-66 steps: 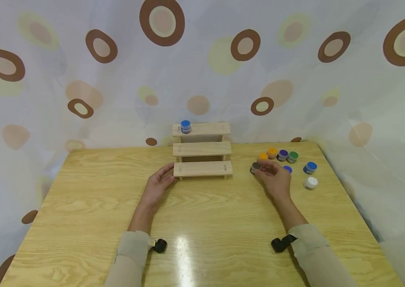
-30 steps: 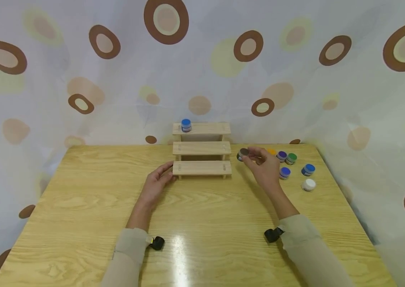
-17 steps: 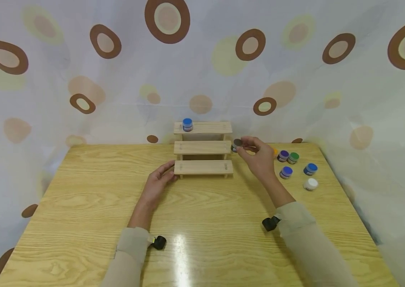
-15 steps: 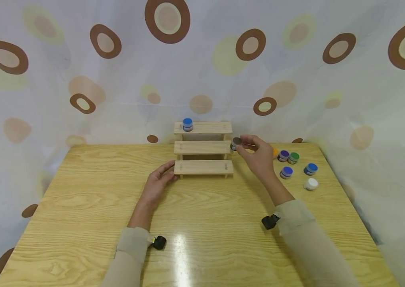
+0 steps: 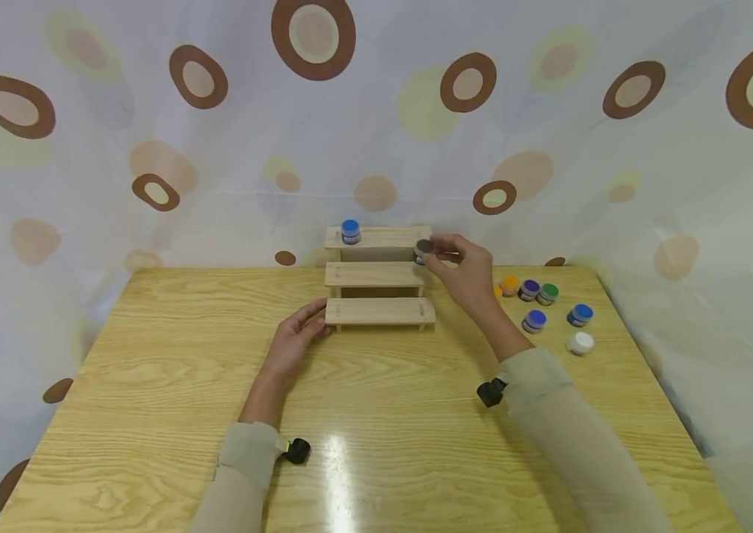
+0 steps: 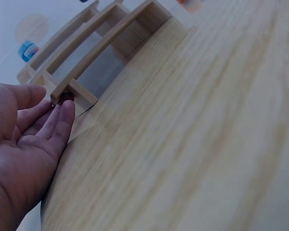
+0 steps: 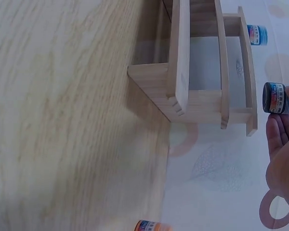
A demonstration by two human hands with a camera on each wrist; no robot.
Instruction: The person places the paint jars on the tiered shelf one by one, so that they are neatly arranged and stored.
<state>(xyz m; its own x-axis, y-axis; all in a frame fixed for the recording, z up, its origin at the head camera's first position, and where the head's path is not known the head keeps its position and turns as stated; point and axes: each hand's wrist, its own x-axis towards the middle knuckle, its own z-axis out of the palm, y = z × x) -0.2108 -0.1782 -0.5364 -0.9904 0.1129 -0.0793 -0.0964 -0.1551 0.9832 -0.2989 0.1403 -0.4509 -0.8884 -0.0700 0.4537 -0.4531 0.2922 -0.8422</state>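
On the bench (image 5: 149, 392), the left hand (image 5: 291, 346), fingers loosely extended, touches the left end of the nearest, lowest step of a wooden stand (image 5: 379, 312). A white jar (image 5: 580, 343) sits well to the right. Farther back, the right hand (image 5: 468, 272) pinches a dark-lidded jar (image 5: 423, 251) in the air, just beside the top step's right end. A blue-lidded jar (image 5: 351, 232) stands on that step's left end.

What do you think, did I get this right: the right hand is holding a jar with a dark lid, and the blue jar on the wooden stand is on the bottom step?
Almost: the blue jar is on the top step, not the bottom one, as the head view shows. The right hand does hold the dark-lidded jar.
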